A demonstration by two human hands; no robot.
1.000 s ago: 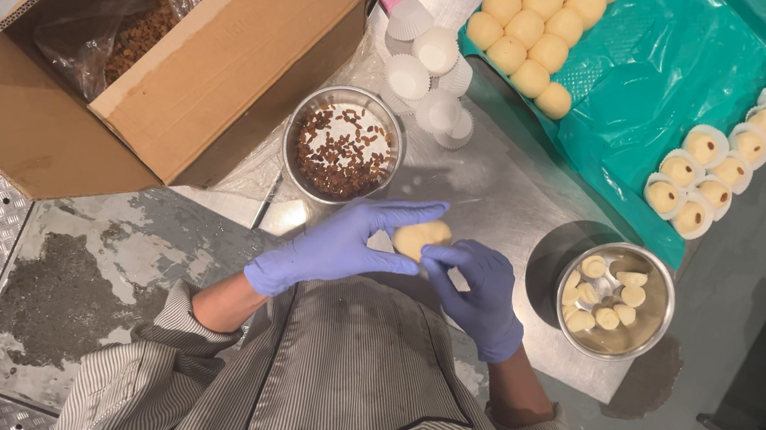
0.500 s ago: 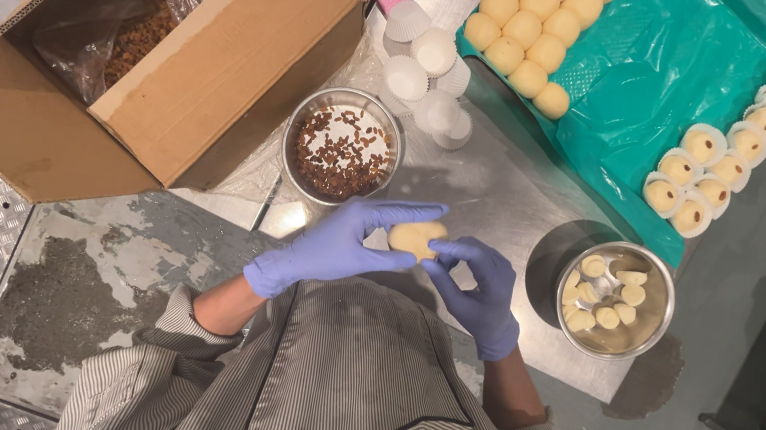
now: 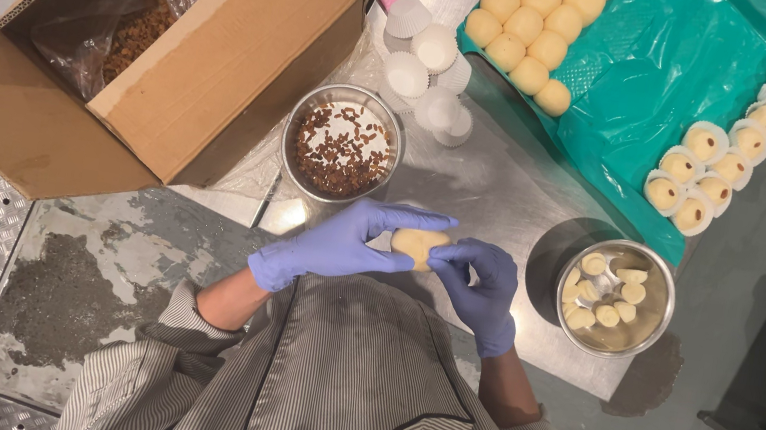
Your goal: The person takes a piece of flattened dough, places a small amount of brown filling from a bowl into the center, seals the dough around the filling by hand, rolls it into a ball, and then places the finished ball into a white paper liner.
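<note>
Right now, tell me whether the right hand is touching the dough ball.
Touching. The head view shows the right hand with its fingertips pressed against the side of the dough ball, no gap visible, while the left hand cradles it from the other side.

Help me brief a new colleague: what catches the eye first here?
Two blue-gloved hands, left hand and right hand, hold a pale dough ball at centre. Above it sits a steel bowl of raisins. Top right, dough balls line a teal plastic sheet.
</note>
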